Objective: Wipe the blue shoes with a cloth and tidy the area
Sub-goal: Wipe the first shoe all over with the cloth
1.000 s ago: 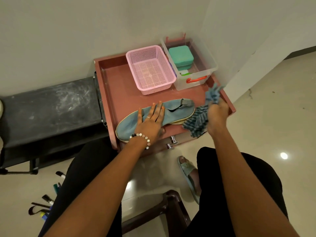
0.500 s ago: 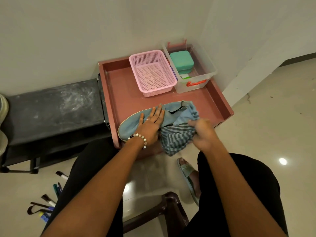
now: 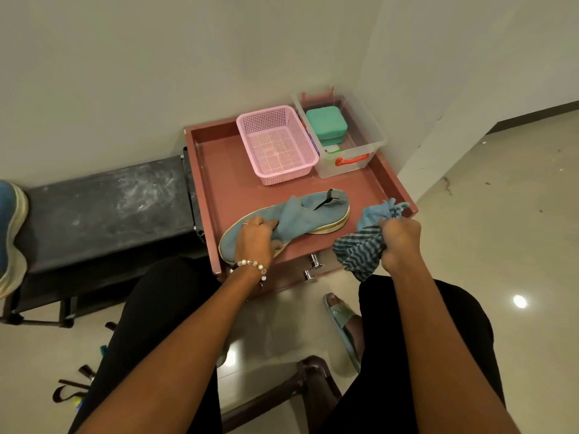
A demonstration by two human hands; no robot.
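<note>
A blue slip-on shoe (image 3: 326,211) lies on its side across the front of the reddish tray-topped cabinet (image 3: 225,170). My left hand (image 3: 255,242) grips its toe end with curled fingers, and a fold of blue fabric stands up beside the fingers. My right hand (image 3: 399,242) holds a bunched blue striped cloth (image 3: 360,249) just right of the shoe's heel, above the cabinet's front edge and apart from the shoe. A second blue shoe (image 3: 11,233) shows at the far left edge on the black bench (image 3: 103,208).
A pink basket (image 3: 275,145) and a clear box (image 3: 360,161) with a green case (image 3: 326,123) stand at the back of the tray. Walls close in behind and to the right. Pens and a strap (image 3: 78,389) lie on the floor at lower left.
My right hand swept the cloth over the shoe and has pulled it back off to the right. My left hand went from flat on the shoe to gripping its toe end.
</note>
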